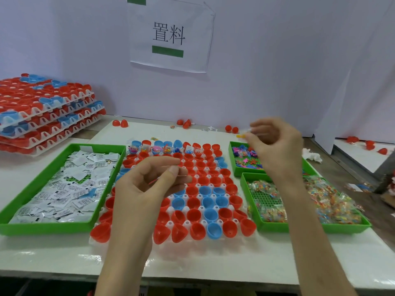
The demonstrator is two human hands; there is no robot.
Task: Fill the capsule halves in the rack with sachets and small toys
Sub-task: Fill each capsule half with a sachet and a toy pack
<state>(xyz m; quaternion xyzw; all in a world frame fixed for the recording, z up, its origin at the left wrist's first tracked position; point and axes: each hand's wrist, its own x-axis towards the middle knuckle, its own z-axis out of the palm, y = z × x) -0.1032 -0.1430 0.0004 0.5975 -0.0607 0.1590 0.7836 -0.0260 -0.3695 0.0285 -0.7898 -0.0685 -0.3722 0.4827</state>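
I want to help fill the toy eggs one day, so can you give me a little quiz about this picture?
1. True or false: every capsule half in the rack already has something in it.
2. Where is the green tray of white sachets? A) left of the rack B) right of the rack C) behind the rack
3. Fill in: the right hand pinches a small ____ piece.
Key: 1 false, only the far row is filled; 2 A; 3 yellow.
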